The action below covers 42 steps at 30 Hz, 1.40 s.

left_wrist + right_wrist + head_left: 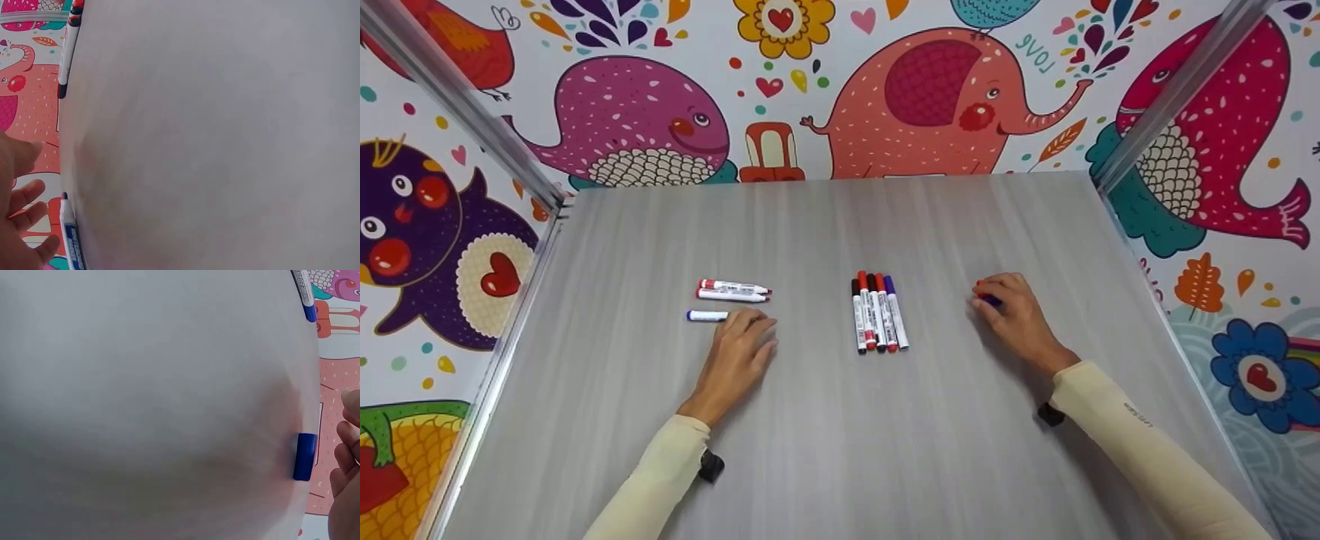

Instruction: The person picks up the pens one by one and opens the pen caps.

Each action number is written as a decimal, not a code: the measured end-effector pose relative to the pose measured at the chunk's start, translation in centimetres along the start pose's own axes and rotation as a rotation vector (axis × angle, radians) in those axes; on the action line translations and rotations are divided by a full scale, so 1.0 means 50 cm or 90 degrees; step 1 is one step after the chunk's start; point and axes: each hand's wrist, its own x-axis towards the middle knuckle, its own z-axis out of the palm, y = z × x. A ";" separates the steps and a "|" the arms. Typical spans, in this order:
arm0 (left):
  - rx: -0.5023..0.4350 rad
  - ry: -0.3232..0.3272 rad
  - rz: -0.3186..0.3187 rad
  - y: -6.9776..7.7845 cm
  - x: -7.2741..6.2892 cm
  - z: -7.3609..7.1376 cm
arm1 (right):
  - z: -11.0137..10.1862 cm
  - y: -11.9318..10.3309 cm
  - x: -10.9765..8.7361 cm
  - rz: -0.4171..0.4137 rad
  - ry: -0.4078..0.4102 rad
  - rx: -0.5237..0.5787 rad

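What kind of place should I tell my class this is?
Possibly a small recording booth: a wood-grain table stands before cartoon-printed walls, metal rails edge it, and small black devices sit at both wrists.

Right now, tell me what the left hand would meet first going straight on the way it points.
Past the blue marker next to it, the left hand would probably meet the two red markers first, unless it passes above; depth is unclear.
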 end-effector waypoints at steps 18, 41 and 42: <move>-0.068 0.001 -0.007 0.043 -0.014 0.050 | 0.047 -0.021 0.015 -0.031 -0.037 0.011; -0.179 0.010 -0.210 0.130 0.006 0.094 | 0.103 -0.069 0.062 0.043 -0.179 0.036; -0.185 0.012 -0.213 0.133 0.008 0.098 | 0.106 -0.069 0.064 0.043 -0.181 0.037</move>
